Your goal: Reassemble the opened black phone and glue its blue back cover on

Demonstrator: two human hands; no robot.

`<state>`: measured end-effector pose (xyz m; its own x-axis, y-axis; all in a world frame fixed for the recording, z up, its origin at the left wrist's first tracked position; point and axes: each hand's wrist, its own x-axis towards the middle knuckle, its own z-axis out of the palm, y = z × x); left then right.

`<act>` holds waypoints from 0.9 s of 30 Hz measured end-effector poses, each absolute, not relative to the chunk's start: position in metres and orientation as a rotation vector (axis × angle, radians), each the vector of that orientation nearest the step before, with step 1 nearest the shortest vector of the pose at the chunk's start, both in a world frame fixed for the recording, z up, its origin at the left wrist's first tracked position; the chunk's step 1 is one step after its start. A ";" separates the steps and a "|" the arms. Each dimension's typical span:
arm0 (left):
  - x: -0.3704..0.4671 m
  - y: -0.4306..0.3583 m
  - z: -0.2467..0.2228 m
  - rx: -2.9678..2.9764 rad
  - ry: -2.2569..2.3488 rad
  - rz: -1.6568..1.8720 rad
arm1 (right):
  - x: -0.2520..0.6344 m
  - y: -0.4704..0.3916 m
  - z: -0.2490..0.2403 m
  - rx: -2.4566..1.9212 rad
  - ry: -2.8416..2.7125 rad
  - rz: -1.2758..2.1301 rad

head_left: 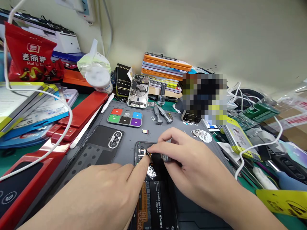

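- Well, the phone point(158, 191) lies opened on the grey mat point(129, 137), under both hands, its camera end pointing towards the wall point(206, 38);
- the left hand point(110, 188) comes over the phone's left edge, index fingertip down at the camera end; its other fingers are mostly hidden, so whether it grips anything I cannot tell;
- the right hand point(184, 159) comes over the phone's right edge, curled closely round a tool point(165, 157) whose cross-marked end shows; its index fingertip is at the camera end, near the left one; whether that tip touches a part is too small to tell;
- left of the phone, a back cover point(100, 143) with a camera ring point(115, 140); farther left, a red clamp point(80, 111);
- just beyond the phone, a small part point(145, 131); past that, a colour pad point(125, 117), two drivers point(163, 114) and another opened phone point(138, 91);
- right of the phone and beyond it, a round sticker point(205, 136).
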<state>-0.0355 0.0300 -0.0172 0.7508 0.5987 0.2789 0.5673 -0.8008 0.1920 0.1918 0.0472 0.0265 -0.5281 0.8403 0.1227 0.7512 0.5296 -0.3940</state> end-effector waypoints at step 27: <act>-0.033 0.032 -0.005 3.185 0.940 0.509 | 0.194 0.052 0.032 -1.447 -1.997 0.716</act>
